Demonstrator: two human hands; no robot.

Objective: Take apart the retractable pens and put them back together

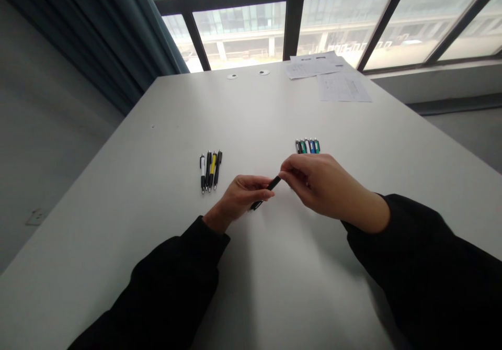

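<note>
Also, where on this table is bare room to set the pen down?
The white table is bare between the black-and-yellow pens and the green-and-blue pens, and also behind both groups, up to the papers. It is crowded at the centre, around your left hand, right hand and the black pen.

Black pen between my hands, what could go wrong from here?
The black pen is pinched only by the fingertips of the left hand and right hand, so it might slip and roll on the smooth white table. The right hand is also close to the row of green and blue pens, which it could perhaps knock out of line.
</note>
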